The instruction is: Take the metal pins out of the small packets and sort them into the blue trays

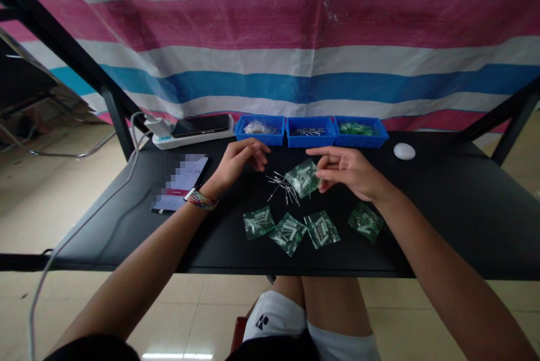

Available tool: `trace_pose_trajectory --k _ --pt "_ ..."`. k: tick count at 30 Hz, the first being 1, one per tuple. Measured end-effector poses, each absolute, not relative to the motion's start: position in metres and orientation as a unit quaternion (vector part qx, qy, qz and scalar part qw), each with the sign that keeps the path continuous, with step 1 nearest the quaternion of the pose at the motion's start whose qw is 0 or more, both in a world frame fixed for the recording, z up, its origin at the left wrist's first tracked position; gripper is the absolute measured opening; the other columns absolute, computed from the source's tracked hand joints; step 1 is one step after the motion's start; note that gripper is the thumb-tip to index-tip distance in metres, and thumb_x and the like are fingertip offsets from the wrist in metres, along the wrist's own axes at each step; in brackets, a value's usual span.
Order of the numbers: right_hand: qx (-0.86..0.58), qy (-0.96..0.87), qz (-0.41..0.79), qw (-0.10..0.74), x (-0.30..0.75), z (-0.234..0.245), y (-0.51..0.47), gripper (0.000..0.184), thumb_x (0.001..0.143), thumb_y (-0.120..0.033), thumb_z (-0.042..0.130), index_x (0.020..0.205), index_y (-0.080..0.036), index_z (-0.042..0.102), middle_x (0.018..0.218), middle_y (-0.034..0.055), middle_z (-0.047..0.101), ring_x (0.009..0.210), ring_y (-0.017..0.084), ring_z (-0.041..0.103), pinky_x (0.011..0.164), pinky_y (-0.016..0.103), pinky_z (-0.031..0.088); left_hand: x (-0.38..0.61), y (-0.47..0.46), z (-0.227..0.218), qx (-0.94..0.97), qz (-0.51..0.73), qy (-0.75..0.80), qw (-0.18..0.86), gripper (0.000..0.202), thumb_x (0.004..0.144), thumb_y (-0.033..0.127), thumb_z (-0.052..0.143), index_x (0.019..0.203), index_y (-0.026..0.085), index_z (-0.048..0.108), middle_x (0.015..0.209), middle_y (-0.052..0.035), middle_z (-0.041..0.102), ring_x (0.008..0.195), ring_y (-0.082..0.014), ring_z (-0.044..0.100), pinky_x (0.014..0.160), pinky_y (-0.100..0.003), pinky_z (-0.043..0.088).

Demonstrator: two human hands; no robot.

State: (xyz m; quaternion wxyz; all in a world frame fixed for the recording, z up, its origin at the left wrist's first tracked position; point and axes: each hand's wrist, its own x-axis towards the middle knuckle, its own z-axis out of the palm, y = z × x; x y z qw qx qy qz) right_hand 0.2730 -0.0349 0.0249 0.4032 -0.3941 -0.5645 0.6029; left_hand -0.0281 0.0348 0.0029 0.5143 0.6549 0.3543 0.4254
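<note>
My right hand [346, 172] pinches a small green-tinted clear plastic bag [302, 179] between thumb and fingers, its index finger stretched out to the left. Pale pieces show inside this bag. Beside and partly under it lies a loose pile of thin metal pins [283, 188], resembling blind rivets. My left hand [247, 157] hovers left of the pile with loosely bent fingers, and I see nothing in it. Nearer the front edge lie similar filled bags: one bag [259, 221] at left, two in the middle [289, 233], and another bag [365, 221] below my right wrist.
Three blue bins stand along the back: one bin [260, 141] with clear-white items, one [311, 141] with metal pins, one [363, 141] with green bags. A phone [201, 125] rests on a power strip [192, 139]; another phone [181, 184] lies left. A white mouse-like object [404, 151] sits right.
</note>
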Motion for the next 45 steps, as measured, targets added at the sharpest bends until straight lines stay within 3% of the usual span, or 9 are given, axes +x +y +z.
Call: trace_pose_trajectory --k 3,6,15,22,30,34,37,40,45 --pt "-0.399 -0.524 0.559 0.505 0.263 0.019 -0.034 0.053 0.079 -0.032 0.091 0.127 -0.021 0.072 0.089 -0.0016 0.069 0.07 0.017 0.076 0.065 0.033 0.069 -0.016 0.023 0.003 0.669 0.374 0.314 0.56 0.049 0.098 0.057 0.065 0.097 0.01 0.079 0.082 -0.012 0.079 0.064 -0.0181 0.073 0.06 -0.028 0.059" --pt "-0.401 -0.512 0.541 0.533 0.255 0.014 -0.035 0.051 0.079 -0.034 0.091 0.123 -0.021 0.071 0.091 -0.0014 0.069 0.072 0.017 0.076 0.069 0.034 0.069 0.001 0.007 0.006 0.668 0.367 0.3 0.573 0.047 0.095 0.057 0.071 0.103 0.012 0.078 0.095 -0.0131 0.082 0.072 -0.0204 0.077 0.061 -0.028 0.059" --pt "-0.387 -0.499 0.613 0.475 0.244 0.009 -0.041 0.055 0.083 -0.038 0.088 0.131 -0.023 0.065 0.099 0.0015 0.07 0.076 0.02 0.078 0.065 0.035 0.07 0.016 -0.008 0.01 0.657 0.392 0.344 0.545 0.036 0.086 0.052 0.083 0.086 0.018 0.071 0.07 -0.004 0.075 0.061 -0.017 0.07 0.059 -0.027 0.057" --pt "-0.382 -0.493 0.642 0.445 0.238 0.001 -0.042 0.039 0.082 -0.042 0.089 0.106 -0.018 0.071 0.096 0.0038 0.074 0.072 0.018 0.077 0.062 0.032 0.069 0.011 -0.007 0.007 0.685 0.383 0.334 0.522 0.036 0.088 0.049 0.082 0.077 0.018 0.068 0.064 -0.0014 0.069 0.057 -0.0138 0.065 0.059 -0.025 0.051" --pt "-0.397 -0.501 0.613 0.464 0.235 0.001 -0.042 0.04 0.078 -0.046 0.092 0.096 -0.018 0.07 0.088 0.002 0.073 0.067 0.016 0.074 0.062 0.032 0.068 0.012 -0.006 0.005 0.684 0.377 0.339 0.525 0.04 0.095 0.054 0.072 0.077 0.018 0.066 0.065 -0.0017 0.068 0.057 -0.0146 0.063 0.058 -0.026 0.05" --pt "-0.405 -0.532 0.556 0.494 0.233 -0.002 -0.042 0.04 0.078 -0.049 0.092 0.09 -0.019 0.068 0.08 0.0004 0.07 0.064 0.017 0.074 0.061 0.033 0.067 0.009 -0.003 0.004 0.704 0.348 0.35 0.511 0.065 0.104 0.061 0.051 0.055 0.02 0.058 0.051 -0.0038 0.06 0.052 -0.0138 0.056 0.059 -0.027 0.048" --pt "-0.415 -0.575 0.49 0.508 0.233 -0.004 -0.045 0.035 0.085 -0.05 0.086 0.094 -0.02 0.071 0.08 0.0016 0.071 0.07 0.02 0.076 0.069 0.037 0.067 0.008 -0.001 0.004 0.686 0.314 0.348 0.557 0.071 0.105 0.067 0.045 0.058 0.018 0.066 0.051 -0.0069 0.064 0.049 -0.0145 0.057 0.054 -0.027 0.047" --pt "-0.423 -0.643 0.391 0.505 0.233 -0.002 -0.049 0.025 0.094 -0.047 0.078 0.099 -0.023 0.076 0.095 0.0066 0.075 0.084 0.023 0.076 0.08 0.041 0.066 0.009 -0.001 0.003 0.655 0.305 0.347 0.598 0.066 0.101 0.069 0.053 0.069 0.015 0.074 0.06 -0.0099 0.072 0.049 -0.0158 0.062 0.05 -0.026 0.046" --pt "-0.41 -0.721 0.255 0.496 0.234 0.006 -0.052 0.008 0.096 -0.032 0.074 0.094 -0.027 0.079 0.11 0.0087 0.077 0.107 0.028 0.073 0.098 0.047 0.061 0.011 -0.003 0.006 0.628 0.312 0.338 0.628 0.041 0.091 0.054 0.075 0.084 0.014 0.076 0.075 -0.0092 0.078 0.06 -0.0184 0.072 0.053 -0.025 0.053"
